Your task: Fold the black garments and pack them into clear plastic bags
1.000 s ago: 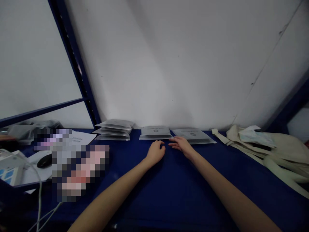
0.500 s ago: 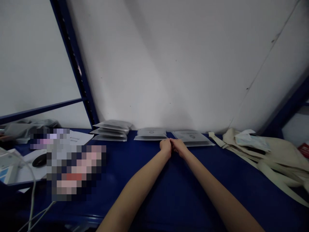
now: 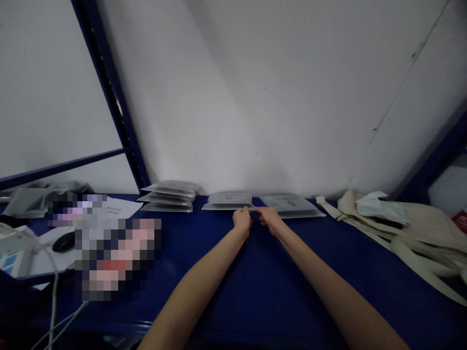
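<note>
My left hand [image 3: 242, 222] and my right hand [image 3: 269, 218] are held out over the far part of the blue table [image 3: 251, 287], a small gap between them. Both have curled, closed fingers. Something dark seems to span the gap, but against the dark blue top I cannot make out what it is. Just behind my left hand lies a frosted zip bag [image 3: 229, 198] with a round mark. Another frosted zip bag [image 3: 292, 204] with a similar mark sits behind my right hand. Farther left is a stack of frosted zip bags [image 3: 171, 194].
A white wall [image 3: 233, 97] rises behind the bags. Cream cloth with straps [image 3: 423, 233] covers the right side, a pale packet [image 3: 383, 210] on top. At left are paper sheets [image 3: 120, 208], a black computer mouse [image 3: 63, 241], a blurred-out pinkish object [image 3: 124, 253] and white cables [image 3: 54, 291].
My hands have moved apart from touching, the left one shifting a little to the left. A dark patch now shows between them. The bags have stayed in place.
</note>
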Tool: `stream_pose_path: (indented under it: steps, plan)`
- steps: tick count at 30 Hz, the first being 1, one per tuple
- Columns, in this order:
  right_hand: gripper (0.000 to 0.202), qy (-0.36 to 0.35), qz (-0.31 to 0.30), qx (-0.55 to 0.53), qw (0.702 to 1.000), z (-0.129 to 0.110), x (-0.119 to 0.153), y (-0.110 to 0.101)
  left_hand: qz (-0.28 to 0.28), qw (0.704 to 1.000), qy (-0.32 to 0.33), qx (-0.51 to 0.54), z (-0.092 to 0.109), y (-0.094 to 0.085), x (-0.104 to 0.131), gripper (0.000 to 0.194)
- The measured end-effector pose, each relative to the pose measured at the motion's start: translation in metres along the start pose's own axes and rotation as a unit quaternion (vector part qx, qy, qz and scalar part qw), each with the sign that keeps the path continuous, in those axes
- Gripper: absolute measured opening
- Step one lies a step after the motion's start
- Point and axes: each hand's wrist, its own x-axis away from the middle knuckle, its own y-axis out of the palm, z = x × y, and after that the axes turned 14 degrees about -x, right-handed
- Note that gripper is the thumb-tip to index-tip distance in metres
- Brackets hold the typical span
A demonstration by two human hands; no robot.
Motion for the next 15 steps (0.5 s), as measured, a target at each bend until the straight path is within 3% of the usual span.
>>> stream_pose_path:
  steps: [8, 11, 15]
  plan:
    - [0.031, -0.010, 0.016, -0.019, 1.000, -0.008, -0.001, -0.003, 0.092, 0.994, 0.004, -0.052, 0.012, -0.104, -0.007, 0.020]
    - [0.032, -0.013, 0.018, -0.019, 1.000, -0.008, 0.000, -0.003, 0.099, 0.992, 0.010, -0.077, 0.010, -0.123, -0.007, 0.021]
    - [0.030, -0.024, 0.010, -0.014, 1.000, -0.004, 0.000, -0.006, 0.087, 0.988, 0.033, -0.126, 0.003, -0.130, -0.006, 0.020]
